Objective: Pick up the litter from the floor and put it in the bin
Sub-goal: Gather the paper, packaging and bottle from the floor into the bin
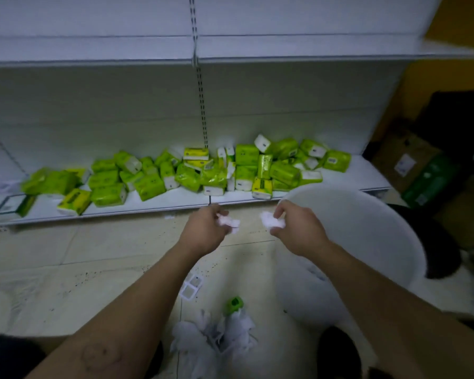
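Observation:
My left hand (203,228) is closed around a crumpled white tissue (230,222), held above the tiled floor. My right hand (296,228) grips another crumpled white tissue (268,220), just left of the rim of the white plastic bin (367,225). Both hands hover side by side in front of the low shelf. Below them, on the floor near my body, lies a pile of white tissue litter (214,337) with a green scrap (234,305) at its top. Two small square white wrappers (190,287) lie flat on the tile.
A low white shelf (175,206) holds several green and yellow tissue packs (192,173). Cardboard boxes (405,162) and a green pack (430,181) stand at the right by a yellow wall. A dark shape (433,242) sits behind the bin.

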The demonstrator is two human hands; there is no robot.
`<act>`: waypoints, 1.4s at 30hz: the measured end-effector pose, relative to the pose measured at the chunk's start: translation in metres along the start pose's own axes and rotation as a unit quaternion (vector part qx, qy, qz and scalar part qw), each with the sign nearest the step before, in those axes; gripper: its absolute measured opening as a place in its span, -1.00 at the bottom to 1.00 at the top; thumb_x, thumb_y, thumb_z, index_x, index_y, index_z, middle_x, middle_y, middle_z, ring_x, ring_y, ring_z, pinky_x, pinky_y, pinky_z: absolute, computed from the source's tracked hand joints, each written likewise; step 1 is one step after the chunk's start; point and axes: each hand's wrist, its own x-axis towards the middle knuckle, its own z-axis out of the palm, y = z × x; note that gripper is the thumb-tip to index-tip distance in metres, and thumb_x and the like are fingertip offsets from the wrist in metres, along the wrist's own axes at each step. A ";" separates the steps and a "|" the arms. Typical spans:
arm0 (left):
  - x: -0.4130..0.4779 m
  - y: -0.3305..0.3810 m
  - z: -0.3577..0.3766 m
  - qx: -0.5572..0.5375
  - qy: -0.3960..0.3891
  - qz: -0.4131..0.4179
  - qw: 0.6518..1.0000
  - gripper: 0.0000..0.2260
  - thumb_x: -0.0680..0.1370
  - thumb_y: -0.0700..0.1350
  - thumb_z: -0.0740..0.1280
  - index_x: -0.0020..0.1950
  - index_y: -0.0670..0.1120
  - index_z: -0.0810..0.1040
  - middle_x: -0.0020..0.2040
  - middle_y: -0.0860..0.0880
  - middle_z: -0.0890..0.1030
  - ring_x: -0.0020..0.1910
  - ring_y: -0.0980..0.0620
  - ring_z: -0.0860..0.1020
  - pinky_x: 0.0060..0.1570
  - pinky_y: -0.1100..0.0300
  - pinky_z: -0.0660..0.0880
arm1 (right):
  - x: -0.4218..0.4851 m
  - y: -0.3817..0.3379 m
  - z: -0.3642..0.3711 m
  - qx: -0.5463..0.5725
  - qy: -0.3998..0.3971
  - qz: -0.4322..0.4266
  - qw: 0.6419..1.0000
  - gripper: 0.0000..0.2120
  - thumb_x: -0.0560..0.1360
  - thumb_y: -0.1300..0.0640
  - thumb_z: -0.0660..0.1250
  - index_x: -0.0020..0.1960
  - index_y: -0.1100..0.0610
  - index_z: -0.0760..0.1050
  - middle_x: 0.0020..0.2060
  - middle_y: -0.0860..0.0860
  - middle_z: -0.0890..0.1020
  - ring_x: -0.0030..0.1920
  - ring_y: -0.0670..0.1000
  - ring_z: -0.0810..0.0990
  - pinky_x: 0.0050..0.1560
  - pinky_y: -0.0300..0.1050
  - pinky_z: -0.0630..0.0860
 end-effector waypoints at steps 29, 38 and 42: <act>0.027 0.094 0.159 0.169 -0.115 0.124 0.971 -0.56 0.51 -0.14 0.37 0.39 -0.03 0.44 0.40 -0.09 0.44 0.37 -0.05 0.41 0.32 0.20 0.28 | -0.014 0.163 -0.065 0.079 -0.010 0.122 0.989 -0.41 0.47 0.19 0.24 0.48 0.02 0.23 0.38 0.18 0.37 0.32 0.22 0.41 0.33 0.07 0.40; 0.001 0.009 0.072 0.182 -0.097 0.022 0.978 -0.52 0.51 -0.06 0.39 0.41 -0.02 0.40 0.40 -0.10 0.44 0.37 -0.08 0.41 0.28 0.16 0.33 | -0.029 0.063 0.011 0.027 -0.114 -0.030 0.993 -0.43 0.48 0.09 0.29 0.47 0.01 0.24 0.43 0.09 0.32 0.41 0.12 0.32 0.40 -0.04 0.28; -0.012 -0.041 0.044 0.172 -0.102 -0.043 0.979 -0.49 0.51 -0.07 0.39 0.44 -0.05 0.37 0.41 -0.11 0.43 0.36 -0.10 0.43 0.25 0.15 0.36 | -0.019 0.033 0.055 0.017 -0.191 -0.026 0.981 -0.43 0.46 0.06 0.32 0.45 0.02 0.27 0.40 0.10 0.36 0.37 0.13 0.38 0.31 -0.06 0.35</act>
